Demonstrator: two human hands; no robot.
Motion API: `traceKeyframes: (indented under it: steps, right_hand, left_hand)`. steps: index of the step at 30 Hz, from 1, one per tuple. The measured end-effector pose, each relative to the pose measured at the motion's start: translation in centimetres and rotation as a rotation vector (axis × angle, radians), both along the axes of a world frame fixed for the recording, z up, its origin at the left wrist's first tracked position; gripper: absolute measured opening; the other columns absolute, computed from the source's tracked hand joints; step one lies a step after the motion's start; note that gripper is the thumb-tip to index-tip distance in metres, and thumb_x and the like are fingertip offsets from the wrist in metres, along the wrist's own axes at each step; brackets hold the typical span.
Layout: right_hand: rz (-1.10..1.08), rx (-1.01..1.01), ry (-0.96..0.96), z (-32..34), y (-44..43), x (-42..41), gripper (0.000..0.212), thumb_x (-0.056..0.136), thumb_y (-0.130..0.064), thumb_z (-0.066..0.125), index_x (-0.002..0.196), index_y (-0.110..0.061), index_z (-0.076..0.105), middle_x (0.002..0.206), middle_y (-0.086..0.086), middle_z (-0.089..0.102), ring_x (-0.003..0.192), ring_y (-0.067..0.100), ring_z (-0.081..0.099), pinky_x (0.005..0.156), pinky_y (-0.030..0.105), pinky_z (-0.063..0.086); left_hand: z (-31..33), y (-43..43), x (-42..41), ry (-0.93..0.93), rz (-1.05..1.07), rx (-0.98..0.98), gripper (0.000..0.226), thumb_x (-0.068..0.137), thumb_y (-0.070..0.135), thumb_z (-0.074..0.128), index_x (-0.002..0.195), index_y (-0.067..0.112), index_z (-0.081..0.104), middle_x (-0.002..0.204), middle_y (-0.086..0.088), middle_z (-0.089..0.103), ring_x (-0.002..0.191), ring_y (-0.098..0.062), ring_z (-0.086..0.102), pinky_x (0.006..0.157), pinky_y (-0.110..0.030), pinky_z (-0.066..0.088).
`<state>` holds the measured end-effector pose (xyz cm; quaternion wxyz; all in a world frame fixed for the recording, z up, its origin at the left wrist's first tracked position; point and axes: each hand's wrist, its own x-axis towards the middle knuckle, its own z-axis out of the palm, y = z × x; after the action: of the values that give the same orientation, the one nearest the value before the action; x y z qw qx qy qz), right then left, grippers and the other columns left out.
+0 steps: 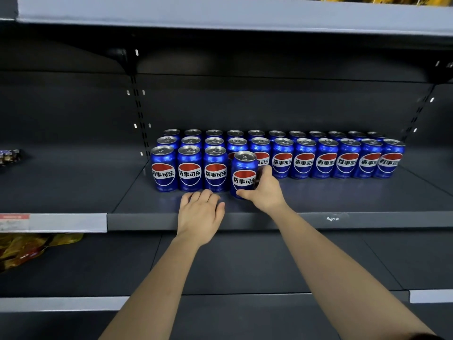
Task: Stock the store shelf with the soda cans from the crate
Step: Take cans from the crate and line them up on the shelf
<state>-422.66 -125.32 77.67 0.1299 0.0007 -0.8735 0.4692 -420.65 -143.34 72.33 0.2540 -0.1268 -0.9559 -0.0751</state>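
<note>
Several blue soda cans (pixel 304 159) with red, white and blue logos stand in rows on the dark grey shelf (pixel 343 200). A front row of three cans (pixel 189 169) begins at the left. My right hand (pixel 263 190) grips a fourth can (pixel 243 174) from its right side, upright, just right of those three. My left hand (pixel 199 212) rests with relaxed fingers on the shelf in front of the third can, holding nothing. The crate is out of view.
The shelf's front lip (pixel 245 220) runs below my hands. An upper shelf (pixel 220 15) hangs overhead. Packaged snacks lie on the lower left shelf (pixel 29 249), and small wrapped items (pixel 8 155) sit at the far left. Bare shelf floor extends right of the held can.
</note>
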Motion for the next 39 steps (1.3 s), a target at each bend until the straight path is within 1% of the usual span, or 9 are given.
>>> traceKeyframes:
  steps: [4,10,12,17,24,31,33,36,39]
  right_hand:
    - [0.0,0.032,0.005,0.1,-0.2,-0.7,0.071,0.073,-0.018,0.085,0.126,-0.011,0.038,0.129,0.003,0.059,0.117,0.02,0.058,0.085,0.024,0.044]
    - [-0.013,0.134,0.059,-1.3,-0.6,-1.0,0.068,0.078,-0.03,0.078,0.13,-0.017,0.036,0.125,0.001,0.062,0.114,0.02,0.059,0.09,0.036,0.052]
    - [-0.005,0.128,0.052,-1.6,-0.5,-1.0,0.07,0.076,-0.028,0.076,0.131,-0.018,0.034,0.123,-0.001,0.062,0.114,0.02,0.059,0.09,0.038,0.053]
    - [-0.002,0.134,0.036,-1.8,-0.2,-1.4,0.07,0.076,-0.02,0.074,0.134,-0.017,0.034,0.12,0.002,0.063,0.111,0.022,0.059,0.088,0.039,0.053]
    - [-0.028,0.195,0.007,-2.3,0.1,-2.2,0.054,0.085,-0.025,0.071,0.132,-0.015,0.046,0.122,0.005,0.064,0.111,0.025,0.06,0.087,0.035,0.05]
    - [-0.033,0.191,0.007,-2.2,0.0,-2.1,0.052,0.086,-0.024,0.071,0.13,-0.011,0.047,0.121,0.009,0.064,0.112,0.027,0.06,0.086,0.034,0.049]
    - [-0.026,0.17,0.001,-2.1,0.1,-1.8,0.053,0.085,-0.024,0.071,0.129,-0.01,0.046,0.118,0.009,0.065,0.109,0.027,0.061,0.084,0.032,0.05]
    - [0.004,0.192,0.004,-2.2,0.3,-1.1,0.054,0.085,-0.021,0.069,0.131,-0.009,0.045,0.12,0.01,0.063,0.111,0.027,0.059,0.087,0.035,0.051]
    - [0.035,0.236,0.005,-2.6,0.5,0.3,0.06,0.085,-0.022,0.065,0.139,-0.011,0.041,0.127,0.008,0.06,0.116,0.026,0.057,0.089,0.035,0.049]
  left_hand:
    - [-0.1,-0.1,-0.2,0.016,0.0,0.001,0.053,0.094,0.044,0.016,0.104,0.025,0.065,0.1,0.009,0.06,0.094,-0.015,0.056,0.094,-0.033,0.029]
    - [-0.2,0.0,-0.3,0.015,0.006,-0.01,0.055,0.093,0.045,0.013,0.108,0.027,0.063,0.103,0.011,0.059,0.097,-0.013,0.055,0.098,-0.031,0.026]
    - [-0.3,0.0,-0.3,0.019,0.011,-0.004,0.055,0.093,0.045,0.013,0.107,0.027,0.063,0.103,0.012,0.059,0.097,-0.013,0.055,0.098,-0.031,0.024]
    - [-0.4,0.1,-0.4,0.026,0.028,0.004,0.052,0.094,0.044,0.015,0.106,0.028,0.063,0.102,0.013,0.058,0.097,-0.012,0.055,0.097,-0.03,0.023]
    - [-0.2,0.4,-0.1,0.012,0.039,0.018,0.052,0.093,0.043,0.015,0.108,0.028,0.063,0.103,0.013,0.059,0.097,-0.012,0.055,0.095,-0.031,0.024]
    - [0.1,0.5,0.2,-0.009,0.048,0.008,0.055,0.092,0.044,0.013,0.111,0.029,0.062,0.106,0.013,0.058,0.099,-0.011,0.054,0.095,-0.029,0.022]
    - [0.3,0.5,0.3,-0.034,0.048,0.03,0.052,0.094,0.044,0.017,0.113,0.028,0.062,0.109,0.013,0.058,0.102,-0.011,0.054,0.096,-0.029,0.022]
    - [0.4,0.8,0.6,-0.07,0.055,0.1,0.036,0.1,0.038,0.034,0.117,0.024,0.061,0.114,0.009,0.058,0.108,-0.013,0.053,0.099,-0.03,0.025]
    - [0.1,1.1,1.8,-0.073,0.05,0.181,0.035,0.1,0.035,0.038,0.121,0.019,0.061,0.12,0.004,0.059,0.112,-0.017,0.054,0.104,-0.032,0.026]
